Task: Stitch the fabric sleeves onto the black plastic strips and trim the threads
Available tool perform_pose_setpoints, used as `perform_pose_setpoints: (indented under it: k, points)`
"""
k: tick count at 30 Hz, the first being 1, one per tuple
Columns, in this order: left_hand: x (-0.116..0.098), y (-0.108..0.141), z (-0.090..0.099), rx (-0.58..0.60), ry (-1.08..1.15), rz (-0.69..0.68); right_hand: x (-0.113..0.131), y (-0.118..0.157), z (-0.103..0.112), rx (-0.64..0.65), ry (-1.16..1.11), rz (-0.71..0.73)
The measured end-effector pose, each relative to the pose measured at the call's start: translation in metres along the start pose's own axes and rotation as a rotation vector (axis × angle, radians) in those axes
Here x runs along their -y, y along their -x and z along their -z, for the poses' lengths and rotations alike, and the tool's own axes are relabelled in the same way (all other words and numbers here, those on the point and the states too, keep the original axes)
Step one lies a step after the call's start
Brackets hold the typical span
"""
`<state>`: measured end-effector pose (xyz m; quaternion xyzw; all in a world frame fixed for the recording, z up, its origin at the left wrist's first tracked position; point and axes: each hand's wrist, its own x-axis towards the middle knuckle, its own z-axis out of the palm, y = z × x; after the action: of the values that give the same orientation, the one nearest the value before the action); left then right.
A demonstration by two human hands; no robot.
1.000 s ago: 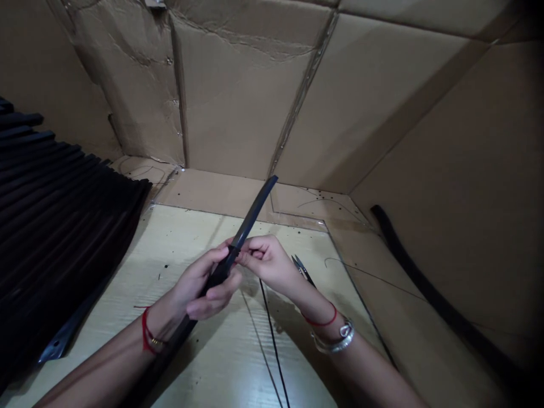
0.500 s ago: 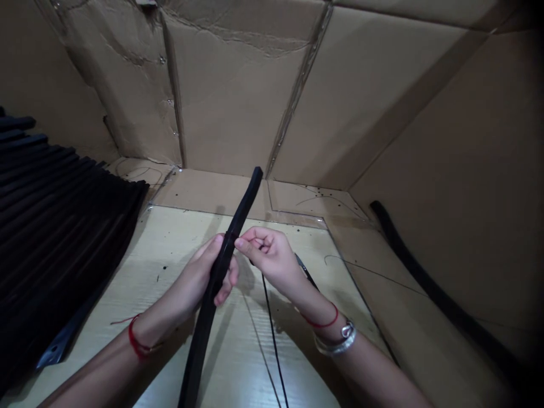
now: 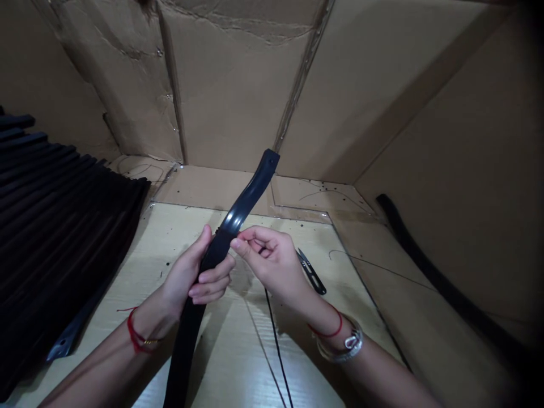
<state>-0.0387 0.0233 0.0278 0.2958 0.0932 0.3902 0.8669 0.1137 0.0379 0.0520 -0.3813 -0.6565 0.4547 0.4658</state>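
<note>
Beside a stack of black rubber strips (image 3: 63, 226), the left hand (image 3: 187, 272) clenches a black rubber strip (image 3: 244, 207) held up over a pale wooden board (image 3: 259, 235), while the right hand (image 3: 267, 258) pinches at the strip's edge, whatever it holds too small to tell, just beside thread snips (image 3: 311, 272), with another black strip (image 3: 429, 272) lying on cardboard.

L hand (image 3: 192, 271) curled tight w/ thumb up, R hand (image 3: 267, 259) pinched, just beside L hand

Dim warm light, glare on the black strip (image 3: 235, 216), soft shadows on the board (image 3: 238, 351), dark bowed edges
</note>
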Motion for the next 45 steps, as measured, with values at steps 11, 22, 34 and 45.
perform_pose_setpoints:
  k: [11, 22, 34, 45]
  points:
    - [0.007, -0.001, -0.013, -0.229, -0.301, -0.062, 0.007, 0.001, 0.009, -0.01, -0.059, 0.026]
    - [0.004, 0.006, -0.014, -0.233, -0.163, -0.083, 0.023, -0.001, 0.029, 0.019, 0.602, 0.645]
    - [0.012, 0.001, -0.004, 0.224, 0.349, 0.093, 0.017, -0.002, 0.017, 0.155, 0.506, 0.511]
    - [0.014, 0.004, -0.004, 0.324, 0.384, 0.29, 0.012, 0.0, 0.007, 0.06, 0.215, 0.396]
